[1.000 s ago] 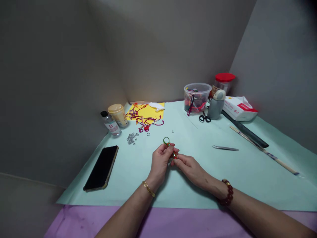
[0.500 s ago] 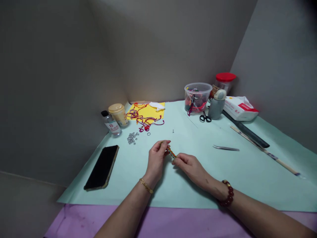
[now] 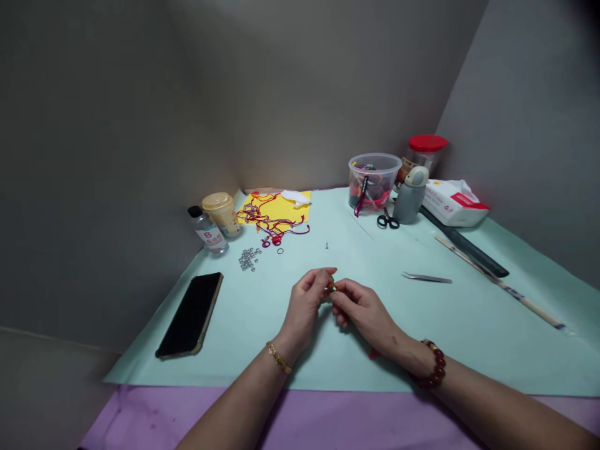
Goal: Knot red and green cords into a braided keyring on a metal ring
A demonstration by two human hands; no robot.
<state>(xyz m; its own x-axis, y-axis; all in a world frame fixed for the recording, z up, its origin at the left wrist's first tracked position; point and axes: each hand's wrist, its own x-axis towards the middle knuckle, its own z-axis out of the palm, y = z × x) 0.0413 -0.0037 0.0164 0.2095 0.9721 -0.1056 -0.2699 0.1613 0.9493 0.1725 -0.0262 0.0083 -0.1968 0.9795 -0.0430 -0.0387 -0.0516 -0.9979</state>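
Observation:
A small multicoloured cord piece (image 3: pixel 330 285), green and orange where it shows, is pinched between my two hands above the pale green sheet. My left hand (image 3: pixel 307 303) is closed on its left end, thumb against fingers. On its right side my right hand (image 3: pixel 359 307) pinches it too, the fingertips nearly touching those of my left hand. Most of the cord is hidden by the fingers. A bit of red (image 3: pixel 374 353) shows under my right wrist.
Left: phone (image 3: pixel 190 315), metal rings (image 3: pixel 247 259), bottle (image 3: pixel 209 234), lidded cup (image 3: pixel 222 214). Behind: red cords (image 3: pixel 276 226) on yellow paper (image 3: pixel 300 215). Right: tub (image 3: pixel 374 181), scissors (image 3: pixel 387 220), grey flask (image 3: pixel 409 201), tissue pack (image 3: pixel 454 203), tweezers (image 3: pixel 427 277), dark strip (image 3: pixel 464 242), sticks (image 3: pixel 525 300).
My hands have come closer together, and less of the cord shows between them. My left hand has shifted a little right. A bit of red has appeared under my right wrist.

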